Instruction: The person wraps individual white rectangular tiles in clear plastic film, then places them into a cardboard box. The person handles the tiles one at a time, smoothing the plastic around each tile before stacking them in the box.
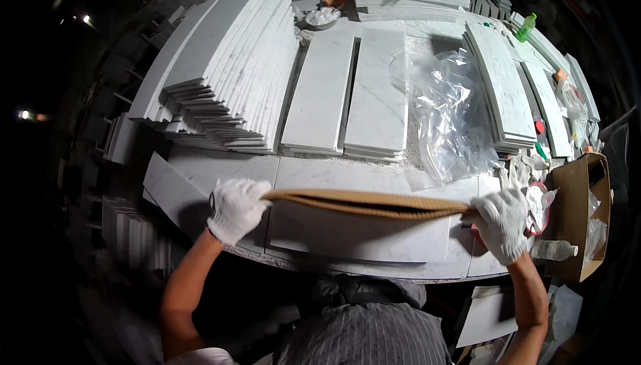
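Observation:
A flattened piece of brown corrugated cardboard (427, 210), perhaps a folded carton, is stretched level between my gloved hands. Its two layers bow apart in the middle, leaving a dark gap. My left hand (238, 210) is closed on its left end, and my right hand (502, 225) grips the right end. Both hands wear white knit gloves. Below the cardboard a white marble slab (360, 238) lies flat at the table's near edge, partly shadowed.
Tall stacked marble slabs (227, 51) stand at the left. Two lower piles, including a marble slab pile (377, 91), lie mid-table beside clear plastic film (451, 111). An open cardboard box (567, 215) and a clear bottle (553, 250) are at the right; a green bottle (526, 28) stands farther back.

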Demonstrator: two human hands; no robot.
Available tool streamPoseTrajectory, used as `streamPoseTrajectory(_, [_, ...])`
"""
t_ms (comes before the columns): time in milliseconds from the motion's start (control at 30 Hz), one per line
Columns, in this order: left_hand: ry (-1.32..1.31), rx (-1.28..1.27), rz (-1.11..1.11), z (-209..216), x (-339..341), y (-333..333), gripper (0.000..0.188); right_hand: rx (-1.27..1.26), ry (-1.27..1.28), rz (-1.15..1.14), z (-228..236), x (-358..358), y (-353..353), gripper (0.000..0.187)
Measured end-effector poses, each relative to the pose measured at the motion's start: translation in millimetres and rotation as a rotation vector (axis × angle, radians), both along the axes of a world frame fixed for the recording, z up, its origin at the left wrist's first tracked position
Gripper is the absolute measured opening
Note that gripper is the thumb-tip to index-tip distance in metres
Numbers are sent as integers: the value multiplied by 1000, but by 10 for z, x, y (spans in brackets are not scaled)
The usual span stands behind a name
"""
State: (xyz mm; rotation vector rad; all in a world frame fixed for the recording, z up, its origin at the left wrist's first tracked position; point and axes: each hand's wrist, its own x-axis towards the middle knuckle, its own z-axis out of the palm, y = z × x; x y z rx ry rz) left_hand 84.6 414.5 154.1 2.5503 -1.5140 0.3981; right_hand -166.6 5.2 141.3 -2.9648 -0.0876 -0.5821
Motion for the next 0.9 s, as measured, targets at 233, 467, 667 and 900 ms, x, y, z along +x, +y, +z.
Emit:
streamPoseTrajectory(233, [29, 32, 26, -432, 696, -320, 26, 13, -64, 24, -397, 675, -338, 31])
streamPoseTrajectory(467, [72, 91, 67, -808, 1083, -485, 30, 11, 40, 3, -775, 1078, -541, 26])
streamPoseTrajectory(667, [-34, 384, 182, -572, 1378, -917, 59, 71, 80, -12, -708, 1353, -725, 42])
streamPoseTrajectory(900, [-246, -51, 161, -314, 662, -607, 80, 138, -65, -182, -393, 612, -237, 68])
